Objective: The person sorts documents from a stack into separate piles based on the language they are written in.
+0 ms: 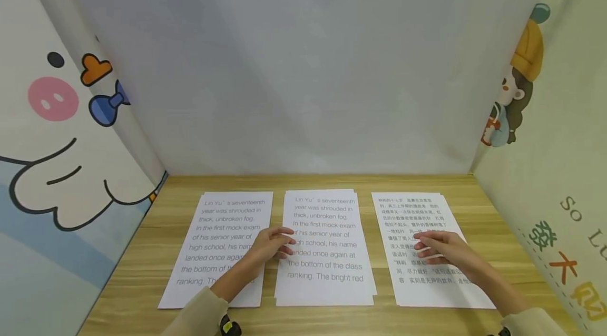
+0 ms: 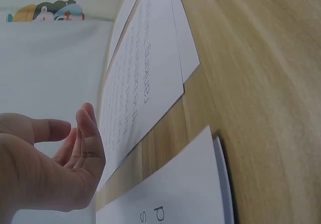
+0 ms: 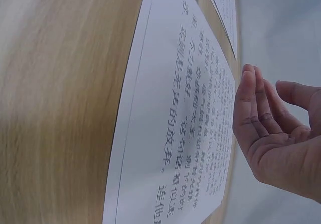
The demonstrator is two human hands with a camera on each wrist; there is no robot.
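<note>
Three stacks of printed paper lie in a row on a wooden table. The left stack (image 1: 208,257) and the middle stack (image 1: 324,262) carry large English text; the right stack (image 1: 403,252) has smaller Chinese characters. My left hand (image 1: 271,245) hovers over the gap between the left and middle stacks, fingers loosely bent, holding nothing. Above the right stack is my right hand (image 1: 443,249), also bare, its thumb apart from the bent fingers in the right wrist view. Sheets in the middle stack (image 2: 155,48) are slightly out of line, so a lower edge shows.
The wooden tabletop (image 1: 332,320) ends at a plain pale back wall (image 1: 313,88). A cartoon-printed panel (image 1: 47,167) closes the left side, and another printed panel (image 1: 545,178) stands on the right. Narrow strips of wood show between the stacks.
</note>
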